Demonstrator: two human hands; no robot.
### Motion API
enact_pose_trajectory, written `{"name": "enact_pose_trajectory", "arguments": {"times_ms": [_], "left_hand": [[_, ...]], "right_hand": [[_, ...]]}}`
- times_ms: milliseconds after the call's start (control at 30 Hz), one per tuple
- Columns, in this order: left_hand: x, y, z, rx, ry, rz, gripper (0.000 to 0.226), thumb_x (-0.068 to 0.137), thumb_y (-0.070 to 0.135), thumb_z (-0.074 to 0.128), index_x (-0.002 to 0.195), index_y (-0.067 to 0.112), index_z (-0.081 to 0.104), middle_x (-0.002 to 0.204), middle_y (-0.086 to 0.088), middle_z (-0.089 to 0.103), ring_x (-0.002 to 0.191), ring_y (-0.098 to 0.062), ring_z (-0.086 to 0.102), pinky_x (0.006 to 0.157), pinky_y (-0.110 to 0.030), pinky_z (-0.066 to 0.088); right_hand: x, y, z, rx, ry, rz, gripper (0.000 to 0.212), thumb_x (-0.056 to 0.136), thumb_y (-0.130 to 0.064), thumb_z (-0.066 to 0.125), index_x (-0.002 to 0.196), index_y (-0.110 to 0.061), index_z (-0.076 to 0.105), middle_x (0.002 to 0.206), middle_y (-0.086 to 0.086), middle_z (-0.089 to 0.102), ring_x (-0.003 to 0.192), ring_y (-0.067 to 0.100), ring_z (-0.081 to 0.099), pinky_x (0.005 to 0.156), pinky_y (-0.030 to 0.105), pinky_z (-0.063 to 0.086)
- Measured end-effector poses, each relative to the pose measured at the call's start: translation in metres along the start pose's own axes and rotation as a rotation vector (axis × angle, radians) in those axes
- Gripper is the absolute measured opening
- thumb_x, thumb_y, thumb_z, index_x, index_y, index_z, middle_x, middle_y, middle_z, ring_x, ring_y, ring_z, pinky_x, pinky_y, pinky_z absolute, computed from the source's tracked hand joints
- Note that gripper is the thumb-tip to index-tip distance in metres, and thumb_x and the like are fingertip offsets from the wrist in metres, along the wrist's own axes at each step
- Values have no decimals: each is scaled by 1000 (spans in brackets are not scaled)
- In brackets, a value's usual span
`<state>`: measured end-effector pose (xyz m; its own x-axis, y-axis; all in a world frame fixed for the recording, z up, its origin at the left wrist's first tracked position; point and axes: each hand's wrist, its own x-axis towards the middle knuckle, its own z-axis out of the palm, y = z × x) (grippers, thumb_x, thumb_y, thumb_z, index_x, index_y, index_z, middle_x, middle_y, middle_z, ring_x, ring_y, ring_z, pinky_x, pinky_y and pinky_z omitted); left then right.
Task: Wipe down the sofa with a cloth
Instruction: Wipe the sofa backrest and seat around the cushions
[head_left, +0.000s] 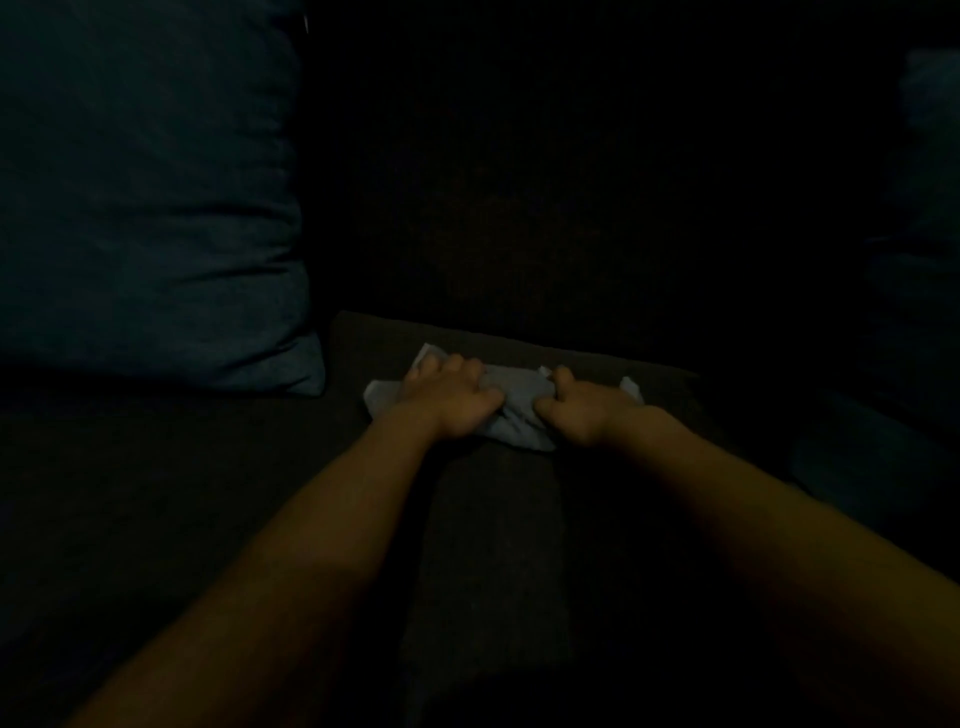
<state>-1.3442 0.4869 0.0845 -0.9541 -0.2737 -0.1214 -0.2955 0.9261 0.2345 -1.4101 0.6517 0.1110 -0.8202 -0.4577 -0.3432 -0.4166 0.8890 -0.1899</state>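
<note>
The scene is very dark. A pale grey cloth (514, 410) lies crumpled on the dark sofa seat (493, 519), near the foot of the backrest. My left hand (449, 397) presses down on the cloth's left part with its fingers curled over it. My right hand (576, 410) grips the cloth's right part, and a white corner sticks out past that hand. Both forearms reach in from the bottom of the view.
A large blue-grey cushion (145, 197) leans against the backrest at the left, its corner close to the cloth. The dark backrest (545, 182) rises behind the hands. Another bluish cushion (924, 208) shows faintly at the right edge.
</note>
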Motion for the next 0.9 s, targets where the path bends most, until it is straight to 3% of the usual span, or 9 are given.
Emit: {"name": "enact_pose_trajectory", "arguments": {"times_ms": [233, 467, 567, 633, 733, 900], "left_hand": [[-103, 22, 8, -66, -31, 18, 61, 91, 57, 30, 144, 26, 30, 149, -3, 30, 135, -27, 24, 108, -39, 22], [-204, 47, 19, -50, -103, 52, 59, 93, 54, 34, 143, 23, 28, 149, -3, 28, 136, -25, 22, 109, -38, 20], [-242, 49, 20, -34, -201, 136, 54, 93, 49, 40, 140, 22, 32, 143, -1, 32, 132, -23, 25, 109, -37, 23], [-247, 50, 16, -2, -215, 186, 46, 93, 46, 43, 131, 20, 40, 135, -4, 41, 127, -24, 33, 107, -36, 28], [-225, 62, -1, 13, -157, 196, 38, 95, 41, 44, 120, 14, 45, 125, -10, 44, 119, -28, 39, 103, -40, 33], [-144, 89, -43, 67, 226, 205, 39, 94, 37, 44, 124, 11, 41, 128, -14, 39, 118, -33, 38, 98, -46, 33]], "right_hand": [[-88, 8, 23, 2, -78, 20, 65, 90, -57, 23, 149, -35, 7, 138, 3, 51, 126, 22, 47, 111, 53, 3], [-179, 25, 44, -86, -134, -109, 66, 90, -57, 28, 148, -31, 11, 139, 3, 49, 125, 23, 46, 107, 51, 14], [-216, 35, 44, -112, -257, -206, 64, 88, -57, 39, 141, -24, 25, 130, 5, 53, 112, 22, 52, 92, 39, 35], [-228, 39, 40, -60, -304, -251, 50, 89, -51, 45, 128, -21, 38, 115, 4, 55, 97, 19, 54, 79, 31, 39], [-218, 44, 26, -193, -105, -263, 45, 89, -52, 45, 118, -16, 43, 111, 10, 57, 94, 23, 56, 73, 29, 38], [-165, 48, -32, -144, 358, -149, 50, 88, -43, 49, 124, -8, 38, 127, 19, 52, 113, 35, 53, 88, 40, 43]]}}
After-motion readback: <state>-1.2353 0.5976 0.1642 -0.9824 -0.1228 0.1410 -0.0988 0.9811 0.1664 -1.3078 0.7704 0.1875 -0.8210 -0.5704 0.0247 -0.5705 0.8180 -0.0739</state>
